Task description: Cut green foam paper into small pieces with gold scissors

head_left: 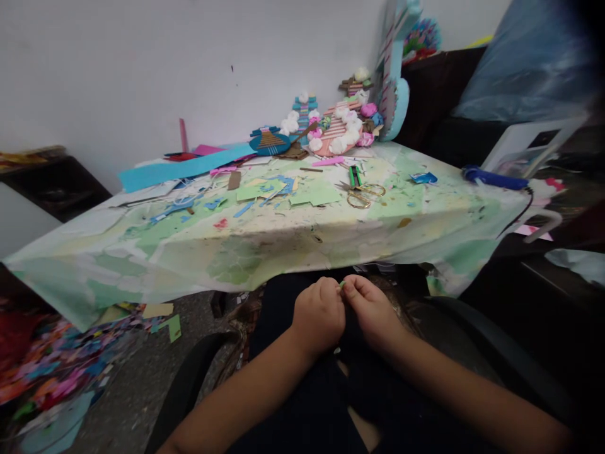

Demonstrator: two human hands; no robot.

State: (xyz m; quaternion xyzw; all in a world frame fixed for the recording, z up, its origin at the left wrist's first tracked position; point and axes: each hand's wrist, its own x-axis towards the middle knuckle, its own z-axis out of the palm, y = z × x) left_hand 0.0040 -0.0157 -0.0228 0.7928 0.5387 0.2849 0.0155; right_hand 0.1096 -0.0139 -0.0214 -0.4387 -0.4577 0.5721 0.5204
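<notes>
Above my lap, just in front of the table's near edge, my left hand is curled into a fist. My right hand meets it, thumb and forefinger pinched together. Between the fingertips of both hands shows a tiny light green piece, mostly hidden by the fingers, so its shape cannot be made out. Gold-handled scissors lie on the table beyond my hands, beside a green and black object. Light green paper pieces and blue scraps are spread left of the scissors.
A patterned cloth covers the table. Decorated paper guitars and a tall light blue figure stand at the back. A blue glue gun rests at the right edge. Colourful scraps litter the floor at left.
</notes>
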